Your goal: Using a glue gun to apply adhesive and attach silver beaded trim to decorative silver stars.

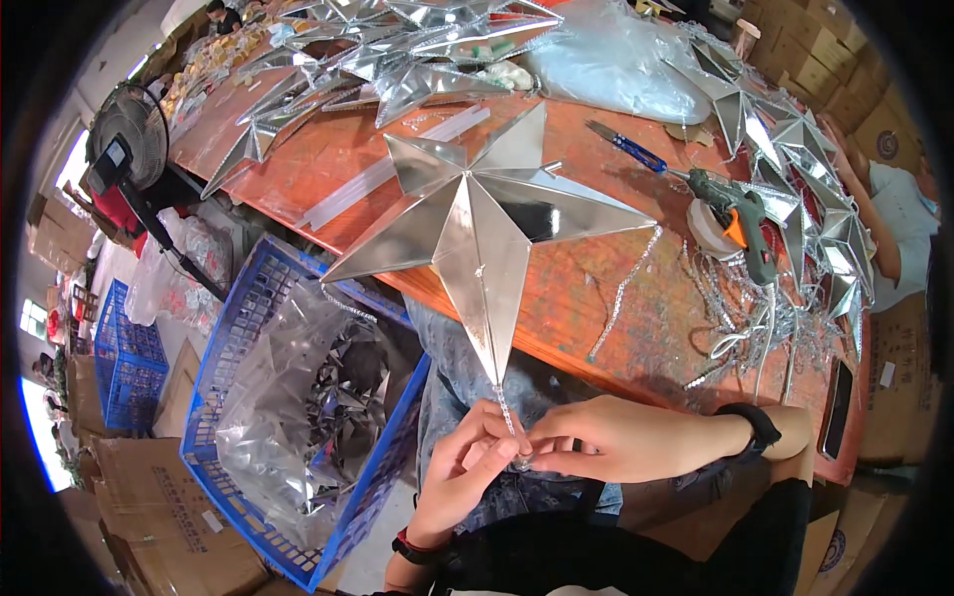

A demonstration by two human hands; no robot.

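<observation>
A large silver five-pointed star [487,248] with shiny folded faces lies partly on the table, one point reaching over the near edge toward me. From that point hangs a strand of silver beaded trim [505,407]. My left hand [462,472] is closed, its thumb and fingers pinching the trim just below the tip. Close against it, my right hand [606,437] is also closed on the trim's lower end, which the fingers partly hide. Other loose trim strands [626,293] dangle from the star's right and left points.
The reddish wooden table [596,348] carries a glue gun [750,223], a blue-handled cutting tool [626,147], clear sticks [393,169], tangled trim [735,328] and a phone [837,407]. Finished-looking stars [397,60] pile up behind. A blue crate [214,397] with silver pieces stands left; another person sits right.
</observation>
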